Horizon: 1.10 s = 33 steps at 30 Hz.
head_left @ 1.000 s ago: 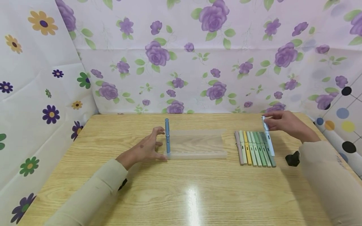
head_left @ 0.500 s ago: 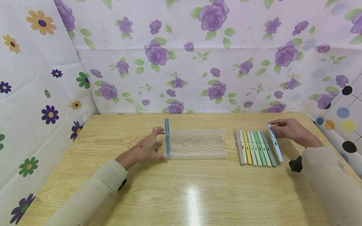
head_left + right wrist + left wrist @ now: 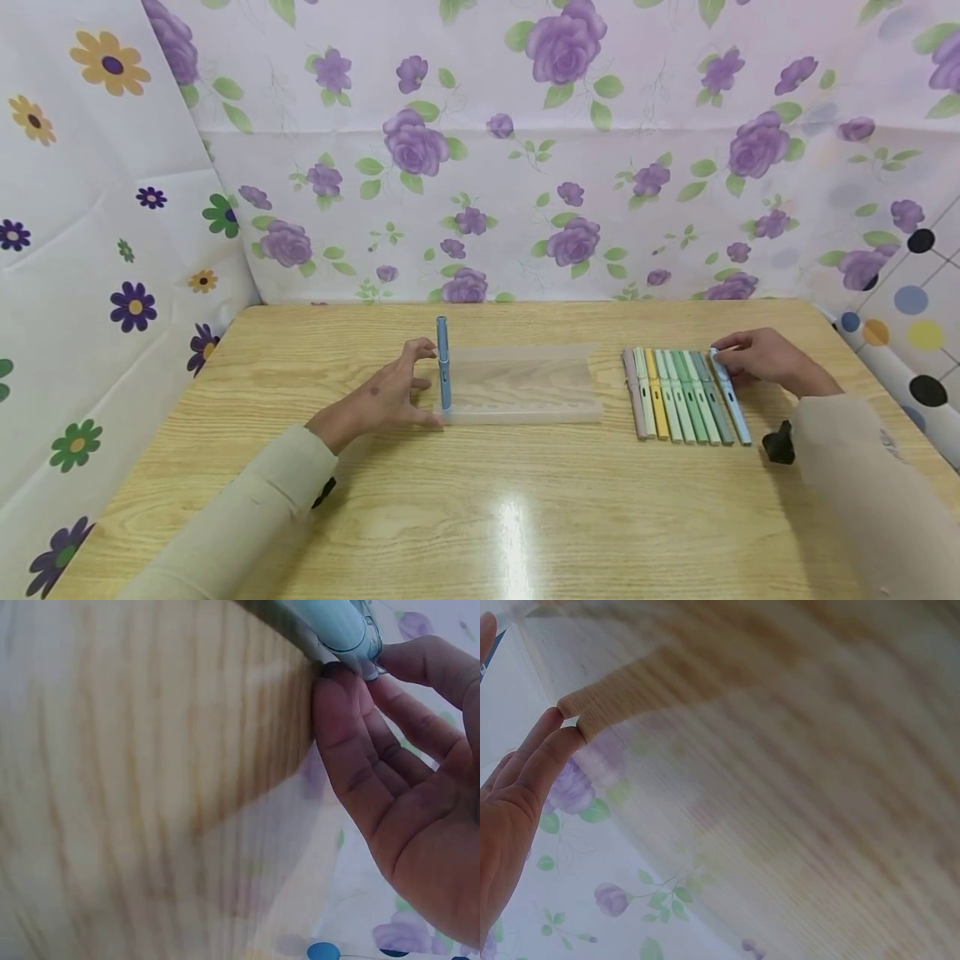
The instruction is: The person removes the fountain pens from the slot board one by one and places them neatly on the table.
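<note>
My right hand point(image 3: 765, 360) pinches the cap end of a light blue pen point(image 3: 732, 407), low over the table at the right of a row of pens point(image 3: 680, 400). Its pale blue barrel point(image 3: 334, 626) and metal clip show against the fingertips in the right wrist view. My left hand point(image 3: 382, 387) stays at the left end of a clear plastic tray point(image 3: 525, 412), thumb by the front corner and index finger towards the back. Inside that end stands a blue pen point(image 3: 444, 367). In the left wrist view, the left hand's fingers point(image 3: 544, 761) reach out fairly straight to the tabletop.
The row holds several capped pens in mauve, yellow and greens, side by side. All of this lies on a wood-grain table point(image 3: 450, 500). A flowered cloth point(image 3: 480, 167) hangs behind the back edge, with patterned sheets at both sides.
My right hand has lowered the light blue pen and brought it beside the right end of the row, after swinging slightly right. The left hand, tray and blue pen have stayed put.
</note>
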### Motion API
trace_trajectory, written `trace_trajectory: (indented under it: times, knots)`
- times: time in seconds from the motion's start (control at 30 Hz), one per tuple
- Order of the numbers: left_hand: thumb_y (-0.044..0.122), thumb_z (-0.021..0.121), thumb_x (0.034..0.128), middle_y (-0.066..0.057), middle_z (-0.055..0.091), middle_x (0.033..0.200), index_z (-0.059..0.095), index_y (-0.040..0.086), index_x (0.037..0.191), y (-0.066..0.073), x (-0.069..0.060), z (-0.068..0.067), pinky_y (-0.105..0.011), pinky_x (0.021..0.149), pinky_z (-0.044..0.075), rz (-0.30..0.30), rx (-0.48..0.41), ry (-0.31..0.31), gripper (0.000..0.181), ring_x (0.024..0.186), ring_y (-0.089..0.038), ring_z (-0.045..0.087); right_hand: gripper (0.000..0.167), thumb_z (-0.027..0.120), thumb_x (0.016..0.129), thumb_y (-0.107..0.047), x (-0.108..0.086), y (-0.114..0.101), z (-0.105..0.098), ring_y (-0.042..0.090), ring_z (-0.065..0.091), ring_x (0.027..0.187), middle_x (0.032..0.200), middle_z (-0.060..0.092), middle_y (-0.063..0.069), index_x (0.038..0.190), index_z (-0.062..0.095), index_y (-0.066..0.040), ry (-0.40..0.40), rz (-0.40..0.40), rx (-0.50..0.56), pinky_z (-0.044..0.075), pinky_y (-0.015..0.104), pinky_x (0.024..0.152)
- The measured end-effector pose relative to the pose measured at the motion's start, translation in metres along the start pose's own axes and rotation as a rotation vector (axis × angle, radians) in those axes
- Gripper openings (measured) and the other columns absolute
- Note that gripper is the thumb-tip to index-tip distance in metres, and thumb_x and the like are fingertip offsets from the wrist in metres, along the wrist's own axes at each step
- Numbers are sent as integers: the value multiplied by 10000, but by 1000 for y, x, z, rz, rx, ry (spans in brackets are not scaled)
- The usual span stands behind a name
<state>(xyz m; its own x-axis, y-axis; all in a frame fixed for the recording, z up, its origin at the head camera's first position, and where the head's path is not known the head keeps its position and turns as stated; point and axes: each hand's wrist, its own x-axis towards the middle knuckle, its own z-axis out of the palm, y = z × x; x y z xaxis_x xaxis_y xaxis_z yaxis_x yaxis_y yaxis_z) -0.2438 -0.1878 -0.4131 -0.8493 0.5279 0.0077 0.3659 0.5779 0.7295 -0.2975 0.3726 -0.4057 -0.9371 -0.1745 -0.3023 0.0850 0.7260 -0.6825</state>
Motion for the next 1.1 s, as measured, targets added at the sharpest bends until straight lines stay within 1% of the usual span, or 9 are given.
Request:
trace_trajectory:
  times: [0.13,0.33,0.53,0.77,0.9,1.1]
  knots:
    - [183,886,769,-234,293,1533,143,136,1445,0,0,1,-558,981,481,-4,5,5,1006,1217,-459,563,463,561,1020,-174,3,-2,3,197,694,811,956,695,138,1320,494,172,24,9,-20,602,366,707]
    - [184,888,767,-234,295,1532,144,132,1443,1,-2,0,-560,978,482,2,11,5,1007,1211,-454,570,455,558,1015,-150,5,-5,6,210,704,786,931,699,137,1311,489,188,13,8,-10,605,380,702]
    - [189,885,774,-225,285,1538,143,140,1446,1,-2,-1,-551,974,489,-3,11,2,1003,1218,-449,566,469,547,1017,-156,7,-5,8,206,710,794,948,705,149,1329,471,186,5,21,8,606,377,702]
    - [191,883,777,-215,281,1543,143,146,1450,1,-1,0,-547,976,490,-7,11,-5,1001,1223,-445,563,473,535,1016,-156,4,-8,8,193,704,797,953,701,154,1333,460,188,7,40,18,607,376,707]
    - [173,883,775,-219,280,1541,139,148,1447,1,-1,0,-544,980,487,-8,3,-8,1002,1221,-451,563,485,532,1024,-165,3,-8,6,213,712,818,959,706,153,1341,448,192,-2,41,24,607,388,722]
    - [172,884,774,-235,288,1533,144,138,1439,3,-2,-1,-553,975,488,2,-3,-4,996,1209,-466,566,516,496,1061,-225,-1,-11,-3,213,660,859,997,669,158,1374,418,178,9,17,-33,593,397,758]
